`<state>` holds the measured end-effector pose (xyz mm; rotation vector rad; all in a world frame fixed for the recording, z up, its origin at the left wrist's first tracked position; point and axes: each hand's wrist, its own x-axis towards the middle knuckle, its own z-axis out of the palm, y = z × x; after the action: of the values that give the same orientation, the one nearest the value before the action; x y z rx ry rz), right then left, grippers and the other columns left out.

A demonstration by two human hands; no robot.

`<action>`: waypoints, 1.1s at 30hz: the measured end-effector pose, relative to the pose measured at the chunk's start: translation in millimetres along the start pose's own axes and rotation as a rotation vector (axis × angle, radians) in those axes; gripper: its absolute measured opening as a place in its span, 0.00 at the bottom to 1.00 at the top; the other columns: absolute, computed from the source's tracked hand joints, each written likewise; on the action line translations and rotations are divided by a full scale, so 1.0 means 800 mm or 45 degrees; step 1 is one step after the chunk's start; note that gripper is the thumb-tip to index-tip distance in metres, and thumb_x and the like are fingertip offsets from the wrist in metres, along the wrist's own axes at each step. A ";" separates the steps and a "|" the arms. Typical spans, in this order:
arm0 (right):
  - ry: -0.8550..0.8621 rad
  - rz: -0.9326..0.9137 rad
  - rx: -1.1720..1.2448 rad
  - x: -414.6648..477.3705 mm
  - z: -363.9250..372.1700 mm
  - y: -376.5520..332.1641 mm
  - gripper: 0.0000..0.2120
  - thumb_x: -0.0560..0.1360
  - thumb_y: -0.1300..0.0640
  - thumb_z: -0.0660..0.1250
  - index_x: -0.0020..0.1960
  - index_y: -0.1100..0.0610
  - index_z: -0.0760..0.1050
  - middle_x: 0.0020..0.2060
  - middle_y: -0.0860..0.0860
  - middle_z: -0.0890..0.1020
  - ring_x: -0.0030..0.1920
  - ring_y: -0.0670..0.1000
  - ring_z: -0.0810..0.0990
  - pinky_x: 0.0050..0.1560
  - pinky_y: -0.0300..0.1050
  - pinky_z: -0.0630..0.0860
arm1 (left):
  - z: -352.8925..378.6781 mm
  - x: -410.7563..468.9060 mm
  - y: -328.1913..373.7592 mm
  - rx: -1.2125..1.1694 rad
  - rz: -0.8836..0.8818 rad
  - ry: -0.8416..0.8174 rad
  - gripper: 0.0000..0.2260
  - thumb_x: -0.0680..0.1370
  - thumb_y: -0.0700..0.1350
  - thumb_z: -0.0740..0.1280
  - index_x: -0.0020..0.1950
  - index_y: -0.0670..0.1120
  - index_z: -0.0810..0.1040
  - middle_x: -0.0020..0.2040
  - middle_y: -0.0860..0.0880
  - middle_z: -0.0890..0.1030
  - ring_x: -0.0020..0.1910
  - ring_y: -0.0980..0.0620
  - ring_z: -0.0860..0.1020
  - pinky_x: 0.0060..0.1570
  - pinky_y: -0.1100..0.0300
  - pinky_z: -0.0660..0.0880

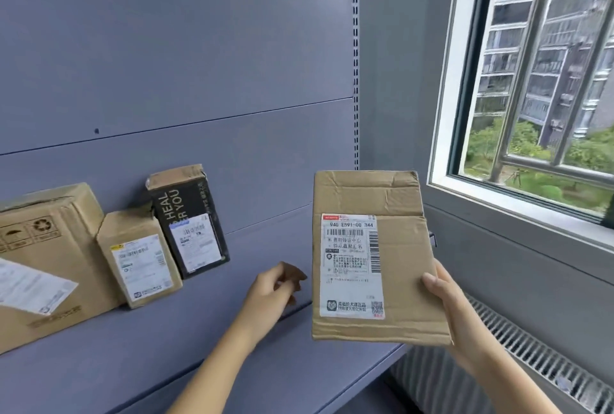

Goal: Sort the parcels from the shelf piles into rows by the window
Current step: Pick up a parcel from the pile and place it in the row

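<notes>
My right hand [443,300] grips the lower right edge of a flat brown cardboard parcel [395,201], held upright above the right end of the blue-grey shelf [199,357], its white shipping label facing me. My left hand [275,287] hovers just left of that parcel, fingers loosely curled, holding nothing. A row leans against the shelf's back panel on the left: a large brown box [50,247], a smaller brown box [139,261] and a black box [189,221] with white lettering.
A window [538,81] with metal bars fills the upper right, its sill running down to the right. Below it a white radiator [538,360] runs along the wall. The shelf's perforated upright [355,64] stands behind the held parcel.
</notes>
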<state>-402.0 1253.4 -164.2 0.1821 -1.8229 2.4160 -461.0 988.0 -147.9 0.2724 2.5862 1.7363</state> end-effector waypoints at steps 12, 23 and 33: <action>-0.287 -0.044 -0.055 0.117 0.067 0.044 0.32 0.67 0.41 0.68 0.70 0.41 0.66 0.62 0.46 0.79 0.60 0.51 0.80 0.49 0.44 0.80 | -0.058 -0.003 -0.005 -0.224 0.045 0.192 0.15 0.82 0.38 0.55 0.55 0.53 0.79 0.47 0.60 0.84 0.44 0.66 0.80 0.41 0.76 0.72; -0.568 -0.101 -0.462 0.183 0.062 0.086 0.29 0.75 0.43 0.64 0.73 0.35 0.59 0.73 0.31 0.55 0.74 0.34 0.52 0.76 0.57 0.55 | -0.031 0.005 -0.030 -0.381 -0.199 0.383 0.14 0.83 0.48 0.51 0.60 0.58 0.74 0.54 0.63 0.81 0.56 0.63 0.78 0.46 0.70 0.75; -0.241 -0.788 -0.733 0.175 0.065 0.112 0.27 0.80 0.53 0.58 0.77 0.46 0.53 0.71 0.44 0.59 0.75 0.44 0.58 0.73 0.41 0.59 | 0.014 -0.016 -0.038 0.151 0.060 0.798 0.19 0.76 0.57 0.57 0.67 0.65 0.65 0.69 0.70 0.64 0.68 0.68 0.65 0.64 0.68 0.65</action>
<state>-552.8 1181.3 -212.8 0.7956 -2.0529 1.4510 -451.3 985.1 -181.3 -0.2626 3.1209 1.9311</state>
